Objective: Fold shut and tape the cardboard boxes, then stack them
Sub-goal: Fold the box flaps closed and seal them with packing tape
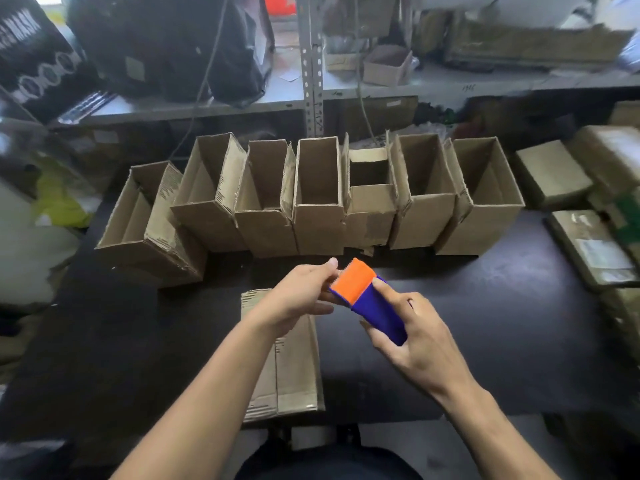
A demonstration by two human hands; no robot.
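At the far left of my view a crumpled yellow-green bag [59, 199] lies beside the black table [485, 341], whose top is matte and dark. Along the table's far edge I see a row of open cardboard boxes [311, 199], tall and rectangular, their flaps standing up with ragged, torn corrugated edges. The leftmost box [145, 220] leans outward and sits a little nearer me than its neighbours; the rest stand upright and press side to side. One box right of the middle [370, 199] has a flap folded partly across its mouth.

Nearer me, a flattened cardboard box [294, 368] lies on the table, dull brown with creased fold lines, partly under my left forearm.

My left hand [301, 299] is raised above that flat box, thumb and fingertips pinching the serrated orange end of the tape dispenser [370, 299]. The dispenser is smooth plastic, orange at the toothed cutter and deep blue along its curved body. My right hand [415, 334] grips the blue body from the right, forefinger laid along the top edge and the other fingers curled beneath. The two hands are close together, joined by the tool, which is held clear of the table.

Right of the row, closed brown boxes [554, 174] are stacked at the table's edge, some with pale labels.

Behind everything runs a grey metal shelf [313, 81] with a perforated upright.
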